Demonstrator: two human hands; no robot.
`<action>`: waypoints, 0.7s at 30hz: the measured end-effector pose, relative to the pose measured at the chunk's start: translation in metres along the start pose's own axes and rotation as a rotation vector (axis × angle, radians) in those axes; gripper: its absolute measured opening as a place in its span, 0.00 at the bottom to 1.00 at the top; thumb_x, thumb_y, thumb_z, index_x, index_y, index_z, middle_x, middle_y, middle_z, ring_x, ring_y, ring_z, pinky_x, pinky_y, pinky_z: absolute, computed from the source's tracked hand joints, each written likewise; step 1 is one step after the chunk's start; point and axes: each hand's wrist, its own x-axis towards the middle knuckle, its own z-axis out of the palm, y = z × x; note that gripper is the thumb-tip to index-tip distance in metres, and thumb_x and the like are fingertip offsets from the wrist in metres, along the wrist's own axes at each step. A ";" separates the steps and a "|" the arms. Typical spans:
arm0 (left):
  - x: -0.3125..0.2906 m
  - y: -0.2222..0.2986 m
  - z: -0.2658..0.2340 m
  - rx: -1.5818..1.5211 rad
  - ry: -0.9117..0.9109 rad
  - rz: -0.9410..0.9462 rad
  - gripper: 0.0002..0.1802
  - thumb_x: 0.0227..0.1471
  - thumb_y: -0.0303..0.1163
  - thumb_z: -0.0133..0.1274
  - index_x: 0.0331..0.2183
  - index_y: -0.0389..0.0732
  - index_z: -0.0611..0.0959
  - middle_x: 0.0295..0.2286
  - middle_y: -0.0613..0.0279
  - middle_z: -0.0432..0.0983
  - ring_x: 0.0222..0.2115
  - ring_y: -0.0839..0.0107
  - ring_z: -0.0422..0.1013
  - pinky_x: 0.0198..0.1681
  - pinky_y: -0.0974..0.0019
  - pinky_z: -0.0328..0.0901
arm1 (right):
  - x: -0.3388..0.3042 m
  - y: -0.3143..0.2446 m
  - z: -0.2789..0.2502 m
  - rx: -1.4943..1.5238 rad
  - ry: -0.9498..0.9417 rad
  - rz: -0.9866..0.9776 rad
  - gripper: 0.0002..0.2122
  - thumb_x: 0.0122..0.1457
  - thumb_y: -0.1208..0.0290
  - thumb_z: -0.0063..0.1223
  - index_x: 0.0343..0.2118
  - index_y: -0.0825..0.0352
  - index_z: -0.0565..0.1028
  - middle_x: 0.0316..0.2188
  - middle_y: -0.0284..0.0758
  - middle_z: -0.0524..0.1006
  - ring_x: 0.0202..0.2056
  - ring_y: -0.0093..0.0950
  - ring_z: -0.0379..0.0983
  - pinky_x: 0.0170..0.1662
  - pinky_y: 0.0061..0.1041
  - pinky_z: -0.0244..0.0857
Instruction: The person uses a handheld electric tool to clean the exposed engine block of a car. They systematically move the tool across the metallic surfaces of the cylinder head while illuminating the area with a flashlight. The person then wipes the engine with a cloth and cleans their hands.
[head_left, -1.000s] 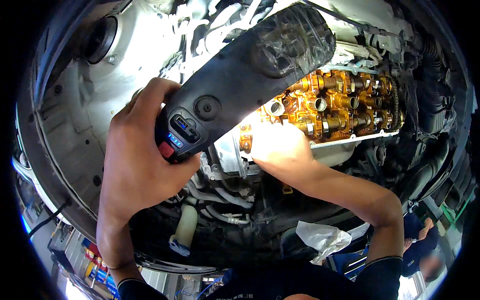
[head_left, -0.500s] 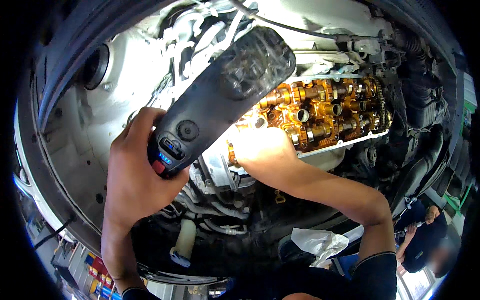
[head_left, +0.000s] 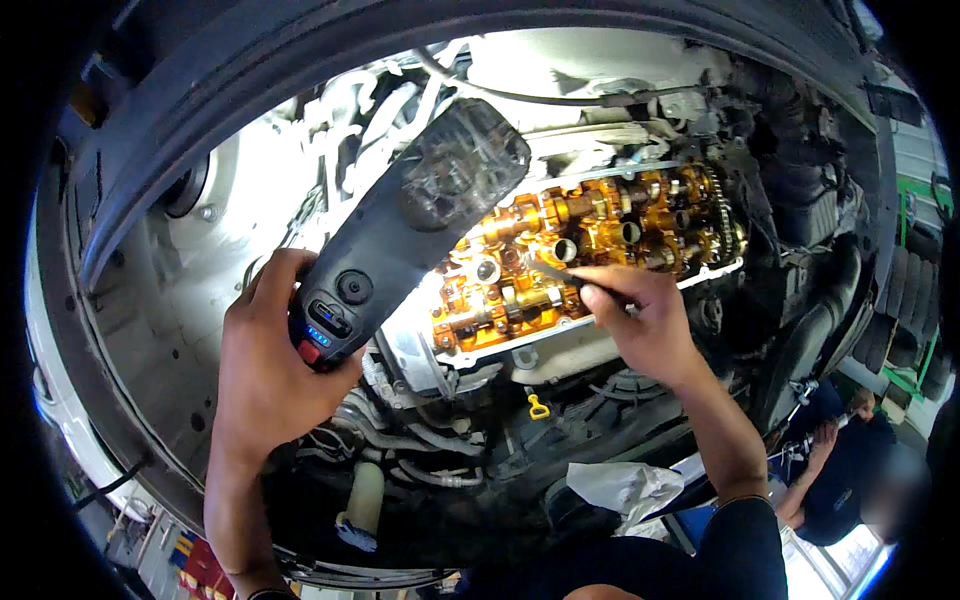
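Observation:
My left hand is wrapped round the lower end of a black cordless work light, with small blue lights and a red button. Its broad head shines onto the uncovered engine top, where oily, amber-brown camshafts and round wells show. Over the middle of that engine top, my right hand pinches a slim tool with a dark handle and a thin flat tip. The tip points left near one of the round wells; whether it touches metal I cannot tell.
A yellow dipstick handle stands below the engine's near edge. Hoses, a pale cylinder and a white crumpled sheet lie nearer me. The timing chain runs at the right end. Another person holds a metal tool at lower right.
My right hand has moved right and back from the engine's left part, bringing the slim tool into sight. The view has shifted, and the work light appears slightly lower and further left.

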 end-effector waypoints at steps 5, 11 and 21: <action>-0.006 0.011 0.006 0.024 -0.020 0.071 0.30 0.37 0.26 0.69 0.44 0.36 0.76 0.31 0.53 0.78 0.29 0.64 0.75 0.36 0.62 0.70 | -0.085 0.007 -0.018 0.169 0.083 0.171 0.09 0.65 0.73 0.60 0.44 0.72 0.83 0.24 0.32 0.80 0.25 0.16 0.71 0.29 0.21 0.66; -0.034 0.053 0.005 -0.005 -0.070 0.103 0.31 0.38 0.29 0.70 0.45 0.36 0.76 0.34 0.46 0.80 0.35 0.49 0.78 0.40 0.54 0.71 | -0.237 -0.008 -0.035 0.312 0.283 0.371 0.07 0.65 0.73 0.59 0.35 0.73 0.82 0.22 0.30 0.78 0.24 0.16 0.71 0.28 0.20 0.64; -0.200 0.158 0.068 -0.146 -0.137 0.220 0.31 0.40 0.34 0.72 0.45 0.37 0.75 0.34 0.50 0.80 0.35 0.52 0.78 0.42 0.53 0.71 | -0.401 0.023 -0.004 0.312 0.439 0.441 0.12 0.65 0.69 0.57 0.27 0.71 0.81 0.17 0.30 0.76 0.20 0.18 0.70 0.26 0.22 0.63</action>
